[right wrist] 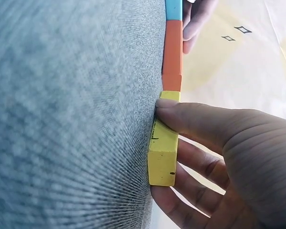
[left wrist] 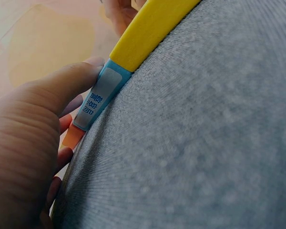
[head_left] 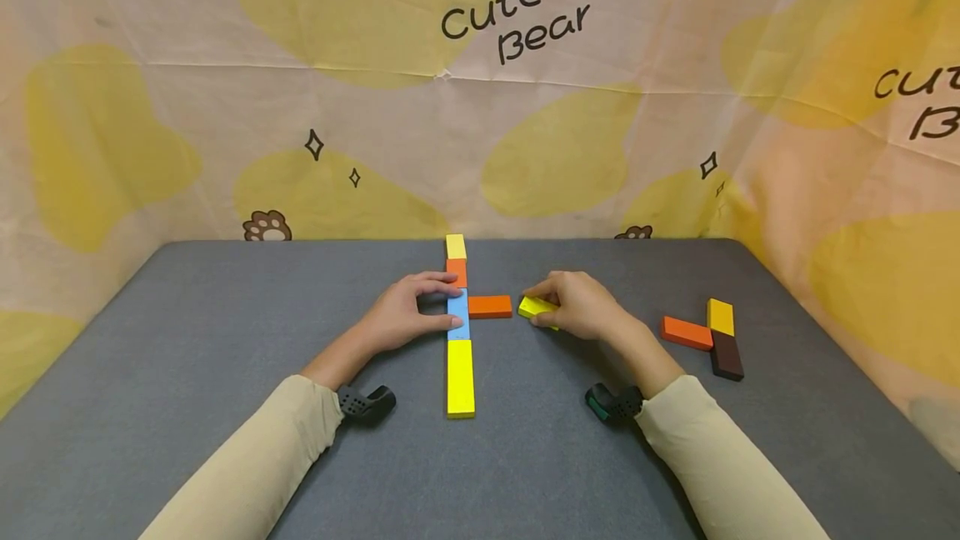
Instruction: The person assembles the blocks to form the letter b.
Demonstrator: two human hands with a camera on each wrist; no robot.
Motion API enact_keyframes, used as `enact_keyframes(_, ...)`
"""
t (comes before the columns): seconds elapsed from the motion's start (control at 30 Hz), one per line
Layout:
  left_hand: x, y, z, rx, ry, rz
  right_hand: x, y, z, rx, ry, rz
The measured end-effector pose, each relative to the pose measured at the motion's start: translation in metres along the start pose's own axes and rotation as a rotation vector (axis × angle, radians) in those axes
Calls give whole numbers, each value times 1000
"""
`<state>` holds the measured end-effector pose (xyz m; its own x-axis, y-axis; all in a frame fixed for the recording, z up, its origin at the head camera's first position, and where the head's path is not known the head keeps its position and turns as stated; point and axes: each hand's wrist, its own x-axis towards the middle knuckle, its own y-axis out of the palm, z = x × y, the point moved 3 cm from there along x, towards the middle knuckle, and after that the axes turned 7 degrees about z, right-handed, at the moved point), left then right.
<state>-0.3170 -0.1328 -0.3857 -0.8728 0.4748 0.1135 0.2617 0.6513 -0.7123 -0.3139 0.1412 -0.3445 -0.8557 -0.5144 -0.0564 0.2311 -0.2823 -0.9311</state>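
A row of wooden blocks runs away from me: a long yellow block [head_left: 461,379], a light blue block [head_left: 458,325], an orange block [head_left: 452,266] and a yellow block [head_left: 456,246] at the far end. My left hand [head_left: 400,312] rests its thumb and fingertips on the blue block, with more fingers reaching onto the orange one; a printed label shows on the blue side in the left wrist view. Another orange block [head_left: 490,307] sticks out sideways from the blue. Right of it, my right hand [head_left: 583,307] pinches a yellow block [right wrist: 163,168] between thumb and fingers.
Farther right on the grey table [head_left: 540,457] lies a group of blocks: orange [head_left: 686,333], yellow [head_left: 721,317] and dark brown [head_left: 727,356]. Behind the table hangs a printed cloth [head_left: 420,123]. Each wrist wears a dark band.
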Motion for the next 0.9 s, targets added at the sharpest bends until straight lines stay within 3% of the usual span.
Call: enact_keyframes(0.9, 0, 0, 1, -14, 11, 7, 0, -3, 0, 28, -49, 19)
